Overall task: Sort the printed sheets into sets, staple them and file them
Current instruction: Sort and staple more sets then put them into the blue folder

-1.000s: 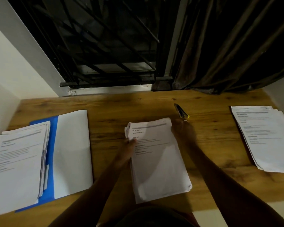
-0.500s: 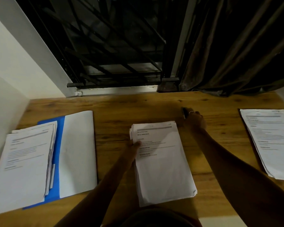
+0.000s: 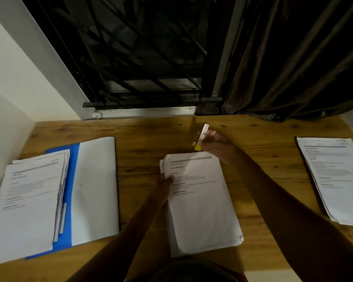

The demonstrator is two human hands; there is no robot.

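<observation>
- Printed sheets (image 3: 202,200) lie stacked mid-way along the wooden table (image 3: 151,135), straight in front of you.
- Your left hand (image 3: 165,181) pinches the stack's left edge, thumb on top.
- Your right hand (image 3: 216,143) is curled round the stapler (image 3: 201,136), which is tilted just beyond the stack's top edge.
- A second stack (image 3: 29,200) rests on the open blue folder (image 3: 71,180) at left; a third stack (image 3: 334,176) lies far right.

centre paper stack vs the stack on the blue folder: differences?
The centre stack lies on bare table, the folder stack on the blue folder. The left hand pinches the centre stack's edge; nothing touches the folder stack. The centre stack is squarer; the folder stack fans out. Both: white printed sheets, face up.
</observation>
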